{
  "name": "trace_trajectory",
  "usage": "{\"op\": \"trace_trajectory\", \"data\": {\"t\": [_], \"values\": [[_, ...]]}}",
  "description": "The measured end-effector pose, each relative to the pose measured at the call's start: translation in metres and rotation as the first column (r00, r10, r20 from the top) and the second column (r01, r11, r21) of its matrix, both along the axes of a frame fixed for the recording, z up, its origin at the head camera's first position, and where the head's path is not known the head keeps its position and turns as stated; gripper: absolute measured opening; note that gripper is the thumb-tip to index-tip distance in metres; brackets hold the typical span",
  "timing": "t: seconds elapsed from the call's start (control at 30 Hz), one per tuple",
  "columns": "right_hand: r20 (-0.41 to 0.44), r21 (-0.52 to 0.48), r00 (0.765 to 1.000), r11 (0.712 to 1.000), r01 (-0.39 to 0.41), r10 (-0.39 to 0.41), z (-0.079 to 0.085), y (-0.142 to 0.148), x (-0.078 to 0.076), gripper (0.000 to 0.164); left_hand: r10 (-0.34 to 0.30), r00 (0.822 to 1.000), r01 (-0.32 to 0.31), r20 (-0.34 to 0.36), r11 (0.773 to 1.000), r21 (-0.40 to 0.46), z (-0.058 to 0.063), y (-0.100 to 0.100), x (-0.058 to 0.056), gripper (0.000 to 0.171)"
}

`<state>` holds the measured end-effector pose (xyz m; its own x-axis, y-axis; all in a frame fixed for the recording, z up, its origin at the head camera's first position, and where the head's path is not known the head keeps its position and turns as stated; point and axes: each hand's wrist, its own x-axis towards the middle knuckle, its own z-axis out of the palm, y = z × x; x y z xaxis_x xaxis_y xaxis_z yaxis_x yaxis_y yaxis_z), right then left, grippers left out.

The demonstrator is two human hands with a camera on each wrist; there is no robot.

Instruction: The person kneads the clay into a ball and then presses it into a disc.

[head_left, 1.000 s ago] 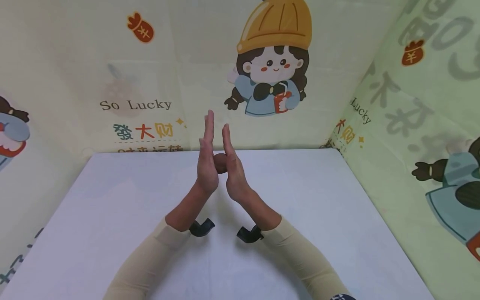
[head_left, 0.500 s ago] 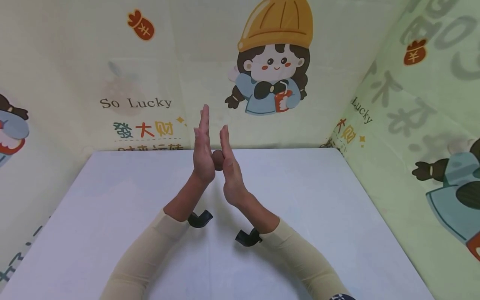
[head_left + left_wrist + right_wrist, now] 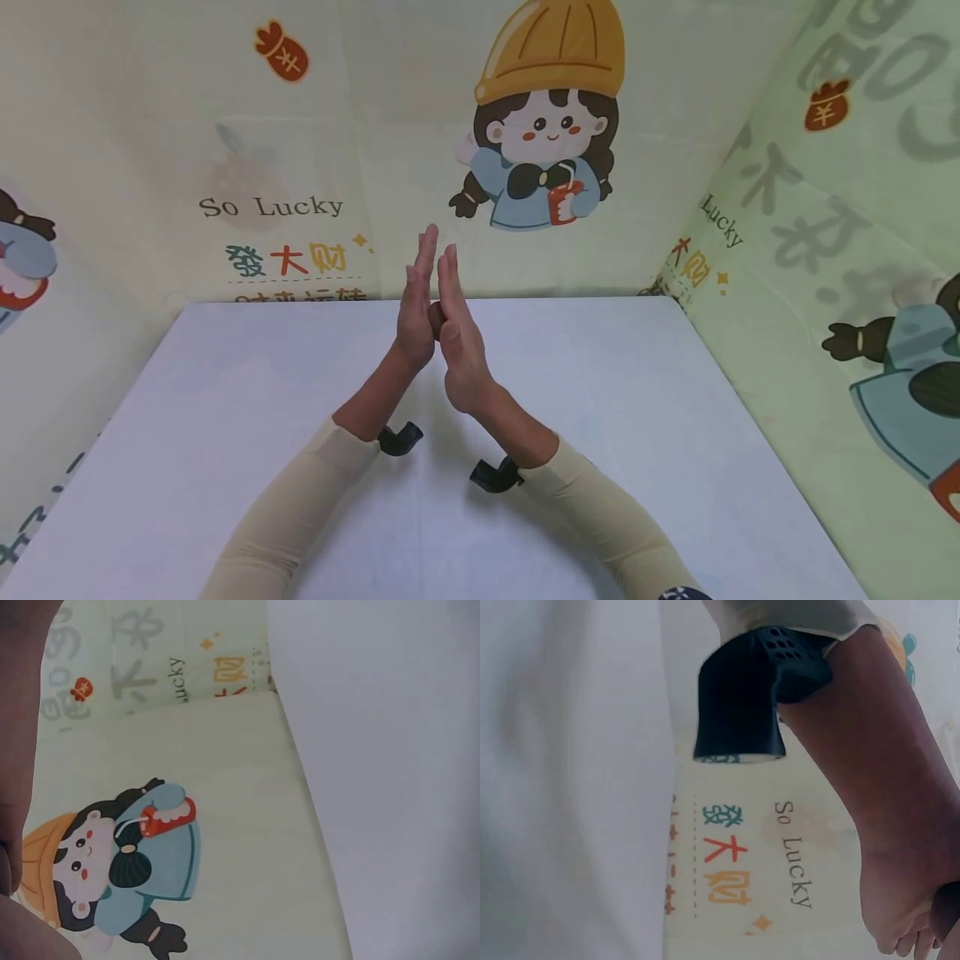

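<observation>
A small dark brown ball (image 3: 437, 321), perhaps clay, is pressed between my two palms above the table. My left hand (image 3: 417, 312) stands upright on its left side, with fingers straight and pointing up. Against the ball's right side lies my right hand (image 3: 463, 346), its fingers also straight and its thumb folded near the palm. The palms nearly meet, so most of the ball is hidden. In the right wrist view, part of the ball (image 3: 948, 911) shows beside the left hand (image 3: 900, 907). Only strips of skin appear at the left edge of the left wrist view.
Below the hands spreads a white table (image 3: 262, 400). A pale printed curtain (image 3: 405, 150) with cartoon figures and lettering stands behind it and along the sides. Black wrist camera mounts (image 3: 401, 438) stick out under both beige sleeves (image 3: 285, 517).
The left hand slid forward and left, then came back to the right and tilted toward the right hand. The right hand shifted slightly. The ball stays between the palms and shows less now.
</observation>
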<state>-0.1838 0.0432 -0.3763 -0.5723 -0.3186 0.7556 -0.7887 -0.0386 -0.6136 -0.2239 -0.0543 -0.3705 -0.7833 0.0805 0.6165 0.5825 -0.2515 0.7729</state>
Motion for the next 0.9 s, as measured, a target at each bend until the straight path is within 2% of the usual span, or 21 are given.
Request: {"op": "trace_trajectory", "data": {"t": [0.23,0.37,0.47,0.6,0.7,0.83,0.9], "values": [[-0.053,0.009,0.996,0.998,0.065,-0.065,0.004,0.001,-0.005,0.095,-0.069,0.997,0.07,0.033,0.996,-0.051,-0.006,0.002,0.001,0.073],[-0.088,0.011,0.991,0.995,0.101,-0.1,0.007,0.003,-0.007,0.095,-0.101,0.993,0.105,0.066,0.992,-0.066,-0.01,0.004,0.002,0.082],[-0.119,0.016,0.984,0.991,0.134,-0.131,0.008,0.005,-0.007,0.094,-0.106,0.991,0.112,0.078,0.991,-0.074,-0.013,0.006,0.004,0.083],[-0.154,0.021,0.973,0.984,0.175,-0.17,0.01,0.007,-0.008,0.093,-0.107,0.993,0.111,0.047,0.99,-0.089,-0.016,0.008,0.005,0.077],[-0.164,0.019,0.969,0.981,0.193,-0.187,0.012,0.008,-0.011,0.093,-0.1,0.995,0.101,0.021,0.989,-0.103,-0.018,0.01,0.006,0.08],[-0.16,0.019,0.967,0.979,0.205,-0.2,0.015,0.011,-0.014,0.093,-0.088,0.996,0.092,0.034,0.988,-0.126,-0.019,0.01,0.011,0.087],[-0.155,0.022,0.966,0.977,0.213,-0.207,0.017,0.012,-0.016,0.093,-0.072,0.997,0.077,0.039,0.986,-0.148,-0.02,0.01,0.014,0.084]]}}
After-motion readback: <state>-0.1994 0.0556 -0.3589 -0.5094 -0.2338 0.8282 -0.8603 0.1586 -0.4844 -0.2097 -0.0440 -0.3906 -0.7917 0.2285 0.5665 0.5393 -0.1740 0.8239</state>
